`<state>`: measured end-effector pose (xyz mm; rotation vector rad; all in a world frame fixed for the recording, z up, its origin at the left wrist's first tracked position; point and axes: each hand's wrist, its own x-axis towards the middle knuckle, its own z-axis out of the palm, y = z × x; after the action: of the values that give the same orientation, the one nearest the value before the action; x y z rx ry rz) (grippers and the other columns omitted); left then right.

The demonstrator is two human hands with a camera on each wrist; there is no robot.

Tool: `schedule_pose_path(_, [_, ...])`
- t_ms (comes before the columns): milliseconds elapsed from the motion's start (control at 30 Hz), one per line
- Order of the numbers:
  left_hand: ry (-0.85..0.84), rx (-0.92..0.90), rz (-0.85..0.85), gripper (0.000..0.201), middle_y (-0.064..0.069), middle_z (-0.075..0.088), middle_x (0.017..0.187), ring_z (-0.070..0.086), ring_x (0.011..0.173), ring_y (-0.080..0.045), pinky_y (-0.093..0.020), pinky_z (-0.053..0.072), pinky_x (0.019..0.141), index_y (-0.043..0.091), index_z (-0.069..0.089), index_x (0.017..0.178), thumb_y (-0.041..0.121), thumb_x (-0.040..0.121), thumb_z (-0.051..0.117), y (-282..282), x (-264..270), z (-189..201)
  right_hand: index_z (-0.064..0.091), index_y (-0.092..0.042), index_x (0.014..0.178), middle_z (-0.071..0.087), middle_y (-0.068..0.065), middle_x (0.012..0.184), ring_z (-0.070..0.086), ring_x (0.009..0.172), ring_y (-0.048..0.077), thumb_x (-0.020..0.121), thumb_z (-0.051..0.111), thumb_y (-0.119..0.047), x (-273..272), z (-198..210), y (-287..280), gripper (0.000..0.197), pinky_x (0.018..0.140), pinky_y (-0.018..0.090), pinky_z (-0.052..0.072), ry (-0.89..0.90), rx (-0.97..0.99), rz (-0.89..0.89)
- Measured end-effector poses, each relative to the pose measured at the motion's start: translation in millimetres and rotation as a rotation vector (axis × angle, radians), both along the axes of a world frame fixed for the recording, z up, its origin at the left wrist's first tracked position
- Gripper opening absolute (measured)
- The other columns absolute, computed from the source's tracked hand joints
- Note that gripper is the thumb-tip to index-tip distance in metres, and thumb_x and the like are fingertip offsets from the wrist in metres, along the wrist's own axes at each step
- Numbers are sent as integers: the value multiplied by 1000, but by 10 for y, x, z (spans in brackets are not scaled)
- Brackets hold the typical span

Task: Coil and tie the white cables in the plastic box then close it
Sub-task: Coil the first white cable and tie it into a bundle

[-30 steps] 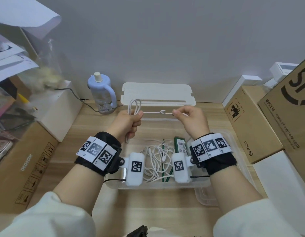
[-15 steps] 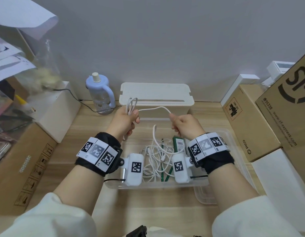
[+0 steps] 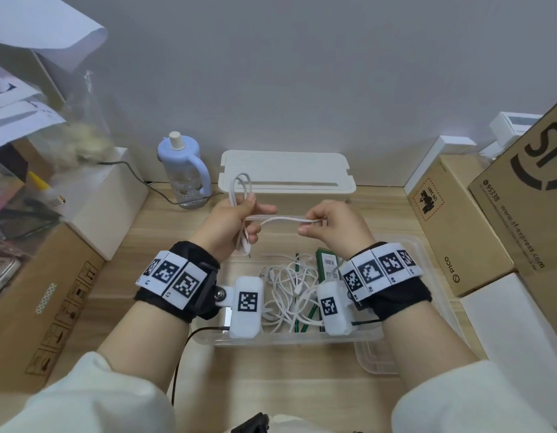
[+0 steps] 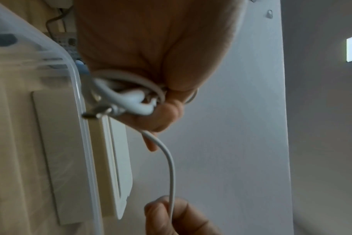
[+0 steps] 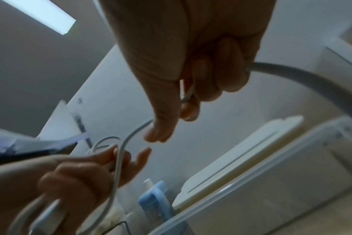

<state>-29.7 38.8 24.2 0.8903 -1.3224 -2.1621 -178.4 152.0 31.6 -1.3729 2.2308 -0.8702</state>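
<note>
My left hand (image 3: pixel 231 221) grips a coiled white cable (image 3: pixel 240 189) above the far edge of the clear plastic box (image 3: pixel 286 339); its loops stick up over the fist. A free strand (image 3: pixel 281 219) runs level to my right hand (image 3: pixel 328 228), which pinches it. In the left wrist view the coil (image 4: pixel 131 95) and a metal plug (image 4: pixel 96 113) sit in my curled left hand (image 4: pixel 151 47). The right wrist view shows my right hand (image 5: pixel 191 55) curled round the strand (image 5: pixel 119 159). Loose white cables (image 3: pixel 286 285) lie tangled in the box.
A green packet (image 3: pixel 325 260) lies among the cables in the box. A clear lid (image 3: pixel 375 360) sits under the box's near right corner. A white case (image 3: pixel 286 176) and a blue bottle (image 3: pixel 183 170) stand behind. Cardboard boxes (image 3: pixel 458 226) flank both sides.
The cable was taut between my hands, then went slack with its tail hanging into the box. Now my right hand holds the strand level and closer to my left hand.
</note>
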Motion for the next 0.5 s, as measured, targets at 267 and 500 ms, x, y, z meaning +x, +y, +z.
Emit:
schedule_pose_path(267, [38,-94,-117,23,-5,71,74,42,46,-10,-16,39,41,5,54,79,12,97,39,24,4,28,71,-23,82,50,-10,67,47,68,11,86,56,-38,59,149,-14,22,65,31,39,190,6,99])
schedule_pose_path(500, [-345,-666,-382,21,2,59,58,41,40,3,-12,29,43,18,63,76,23,93,53,166,-78,20,54,-19,55,45,-8,49,39,42,3,88,55,-39,107,170,-76,38,45,20,31,-127,-65,-41])
